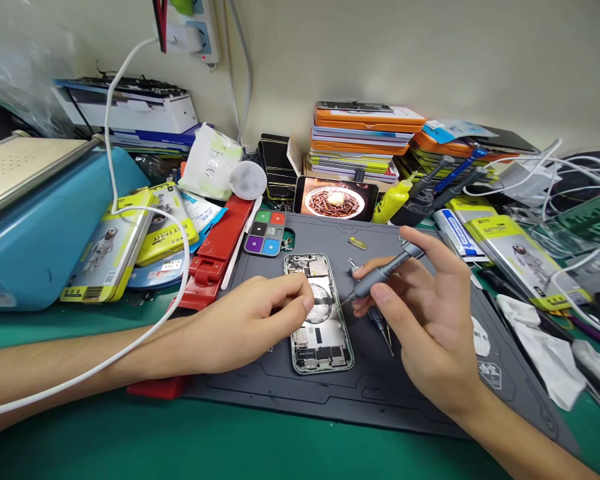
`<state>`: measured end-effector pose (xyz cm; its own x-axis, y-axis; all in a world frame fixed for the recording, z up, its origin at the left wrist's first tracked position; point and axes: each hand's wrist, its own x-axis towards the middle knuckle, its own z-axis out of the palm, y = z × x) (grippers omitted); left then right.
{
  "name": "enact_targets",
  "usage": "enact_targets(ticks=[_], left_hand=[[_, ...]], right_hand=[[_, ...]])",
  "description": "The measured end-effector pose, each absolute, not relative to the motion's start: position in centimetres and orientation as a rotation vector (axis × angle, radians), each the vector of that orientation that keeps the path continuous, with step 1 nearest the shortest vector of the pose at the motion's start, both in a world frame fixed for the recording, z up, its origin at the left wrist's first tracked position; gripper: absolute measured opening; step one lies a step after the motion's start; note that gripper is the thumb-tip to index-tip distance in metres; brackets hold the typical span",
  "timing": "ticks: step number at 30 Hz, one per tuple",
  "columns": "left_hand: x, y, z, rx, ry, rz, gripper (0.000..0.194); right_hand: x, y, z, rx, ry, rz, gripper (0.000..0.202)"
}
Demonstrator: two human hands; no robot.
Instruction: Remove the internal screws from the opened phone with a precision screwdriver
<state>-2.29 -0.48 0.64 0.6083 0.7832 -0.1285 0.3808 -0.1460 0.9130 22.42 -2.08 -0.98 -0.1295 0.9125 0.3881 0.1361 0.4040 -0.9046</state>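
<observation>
An opened phone (325,337) lies on the dark grey mat (260,380), its inner parts and a round silvery coil (320,312) showing. Over its left edge rests my left hand (260,317), thumb and forefinger pinched together near the coil; whatever is between the fingertips cannot be made out. On the right, my right hand (425,320) grips a grey screwdriver (380,279) between thumb and fingers, the forefinger on its rear end. The driver's tip points down-left to the phone's right edge; contact cannot be told. Beneath that hand lie more thin tools (381,327) on the mat.
Behind stands a phone screen (336,199) showing food. A coloured screw tray (265,233) and a small yellow piece (357,243) lie near it. A red holder (215,253) is at left, a yellow bottle (394,200) at back right. A white cable (150,327) crosses my left forearm.
</observation>
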Motion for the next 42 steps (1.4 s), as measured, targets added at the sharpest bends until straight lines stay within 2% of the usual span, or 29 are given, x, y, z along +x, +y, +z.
enact_targets(ticks=[42], left_hand=[[-2.12,-0.16,0.48,1.628,1.005,0.478,0.041]], right_hand=[[22.39,-2.10,-0.87,-0.942,-1.568,0.885,0.053]])
